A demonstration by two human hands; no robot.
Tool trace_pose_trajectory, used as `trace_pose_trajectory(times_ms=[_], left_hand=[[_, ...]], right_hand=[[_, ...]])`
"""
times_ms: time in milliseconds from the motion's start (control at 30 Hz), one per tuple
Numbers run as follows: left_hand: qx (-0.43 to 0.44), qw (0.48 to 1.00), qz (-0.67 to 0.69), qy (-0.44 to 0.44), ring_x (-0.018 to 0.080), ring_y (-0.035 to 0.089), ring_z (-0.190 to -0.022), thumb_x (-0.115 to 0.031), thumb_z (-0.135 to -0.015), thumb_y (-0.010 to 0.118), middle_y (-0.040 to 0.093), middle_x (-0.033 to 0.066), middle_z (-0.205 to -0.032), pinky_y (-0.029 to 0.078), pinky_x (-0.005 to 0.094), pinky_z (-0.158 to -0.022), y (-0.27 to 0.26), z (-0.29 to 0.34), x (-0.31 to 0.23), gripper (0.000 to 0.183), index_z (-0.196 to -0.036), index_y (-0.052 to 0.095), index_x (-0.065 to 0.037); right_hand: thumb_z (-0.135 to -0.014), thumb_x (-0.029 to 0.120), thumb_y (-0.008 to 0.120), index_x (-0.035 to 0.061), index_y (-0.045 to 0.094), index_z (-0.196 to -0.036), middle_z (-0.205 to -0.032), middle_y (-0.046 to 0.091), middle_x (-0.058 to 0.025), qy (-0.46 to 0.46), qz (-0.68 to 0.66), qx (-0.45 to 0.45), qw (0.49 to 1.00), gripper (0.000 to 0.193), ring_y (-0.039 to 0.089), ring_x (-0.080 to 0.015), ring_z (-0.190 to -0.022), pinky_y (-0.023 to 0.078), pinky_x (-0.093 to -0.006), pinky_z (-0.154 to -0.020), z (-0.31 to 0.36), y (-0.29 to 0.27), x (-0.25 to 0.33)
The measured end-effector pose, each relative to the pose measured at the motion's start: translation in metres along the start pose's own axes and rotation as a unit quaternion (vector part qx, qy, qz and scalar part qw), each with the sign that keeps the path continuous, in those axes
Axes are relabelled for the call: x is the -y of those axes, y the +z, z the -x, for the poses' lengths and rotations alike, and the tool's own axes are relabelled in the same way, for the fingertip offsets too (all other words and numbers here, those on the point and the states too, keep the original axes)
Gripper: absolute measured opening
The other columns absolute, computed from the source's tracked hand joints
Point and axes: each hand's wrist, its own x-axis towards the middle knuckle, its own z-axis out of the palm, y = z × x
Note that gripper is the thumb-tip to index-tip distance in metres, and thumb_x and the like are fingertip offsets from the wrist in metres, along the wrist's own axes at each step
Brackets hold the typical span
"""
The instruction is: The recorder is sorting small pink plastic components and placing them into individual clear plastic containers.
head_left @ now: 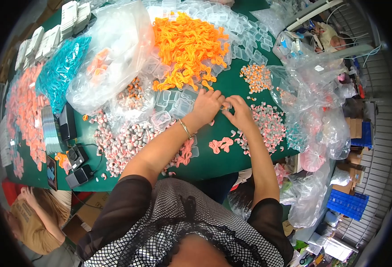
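My left hand (208, 106) and my right hand (240, 113) meet over the middle of the green table, fingertips close together. Both are pinched around something tiny, mostly hidden by the fingers. Close to my left hand lie clear plastic boxes (181, 105) and a heap of bright orange looped cords (189, 42). Beside my right hand spreads a pile of small grey-and-pink curved pieces (267, 127), with a smaller grey-and-orange pile (255, 78) beyond it. Nearer me sit a few pink looped cords (221, 145). A larger grey-and-pink pile (127, 144) lies left of my left forearm.
At left are a large clear bag (116, 58), a teal bag (62, 71), packed pink items (26, 107) and small black devices (76, 156). Crumpled clear bags (314, 107) hang off the right edge. Another person (38, 218) sits at lower left.
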Motion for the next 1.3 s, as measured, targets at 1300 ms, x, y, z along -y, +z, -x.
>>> trace_pose_trajectory(times_ms=[1300], left_hand=[[-0.326,0.944,0.032,-0.043,0.0308,0.06,-0.085,0.004,-0.072,0.062,0.062,0.0106,-0.093,0.05,0.0387,-0.073,-0.205,0.087,0.099,0.019,-0.09,0.063,-0.005]], right_hand=[[-0.072,0.024,0.075,0.0104,0.062,-0.102,-0.098,0.067,-0.0069,0.223,-0.028,0.045,0.973,0.035,0.063,-0.0258,-0.091,0.047,-0.0426,-0.076,-0.057,0.082,0.061]])
